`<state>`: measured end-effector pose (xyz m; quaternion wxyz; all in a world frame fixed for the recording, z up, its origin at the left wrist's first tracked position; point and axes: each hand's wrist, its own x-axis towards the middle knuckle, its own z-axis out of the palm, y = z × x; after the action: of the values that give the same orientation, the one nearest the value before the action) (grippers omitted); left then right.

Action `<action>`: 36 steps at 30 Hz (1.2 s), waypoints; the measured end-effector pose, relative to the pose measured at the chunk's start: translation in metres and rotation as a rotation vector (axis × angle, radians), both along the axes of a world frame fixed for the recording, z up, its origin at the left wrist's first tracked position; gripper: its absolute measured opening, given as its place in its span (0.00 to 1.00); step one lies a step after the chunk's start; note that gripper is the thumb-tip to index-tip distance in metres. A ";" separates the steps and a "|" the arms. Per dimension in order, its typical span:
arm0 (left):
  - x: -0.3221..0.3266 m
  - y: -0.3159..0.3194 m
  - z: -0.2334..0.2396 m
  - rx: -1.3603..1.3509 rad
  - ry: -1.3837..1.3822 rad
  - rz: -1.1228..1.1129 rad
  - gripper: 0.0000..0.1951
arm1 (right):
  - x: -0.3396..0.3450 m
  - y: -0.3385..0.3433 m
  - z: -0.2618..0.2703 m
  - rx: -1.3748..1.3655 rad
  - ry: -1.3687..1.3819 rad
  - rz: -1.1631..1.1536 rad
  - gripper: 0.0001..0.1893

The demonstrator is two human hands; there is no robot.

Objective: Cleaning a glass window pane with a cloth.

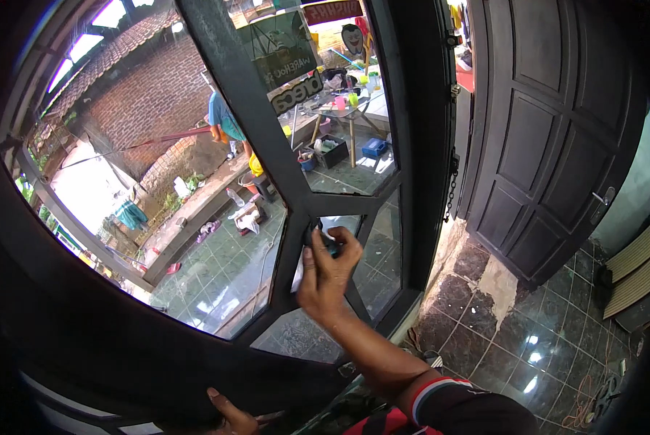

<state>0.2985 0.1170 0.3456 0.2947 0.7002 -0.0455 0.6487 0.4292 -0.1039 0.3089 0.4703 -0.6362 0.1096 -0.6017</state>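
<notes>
My right hand is raised to the dark wooden window frame, at the small central glass pane. Its fingers are closed around a small dark tool with a teal patch, mostly hidden by the hand. The tool's upper end meets the upper left edge of that pane, but its exact kind cannot be made out. Low in the view, my left hand shows only its thumb and part of the palm against the dark lower woodwork. Whether it holds anything is hidden.
A dark panelled door stands ajar at right, above dark floor tiles. A chain hangs beside the frame. Orange cord lies at lower right. Through the glass, a person and a cluttered table are outside.
</notes>
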 end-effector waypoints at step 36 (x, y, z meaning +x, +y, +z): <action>0.010 0.008 -0.003 0.020 0.108 0.098 0.47 | 0.010 -0.068 0.003 0.149 -0.076 -0.061 0.08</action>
<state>0.3082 0.1246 0.3424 0.2576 0.7386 -0.0016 0.6230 0.4396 -0.1716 0.3122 0.5015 -0.5726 0.1554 -0.6297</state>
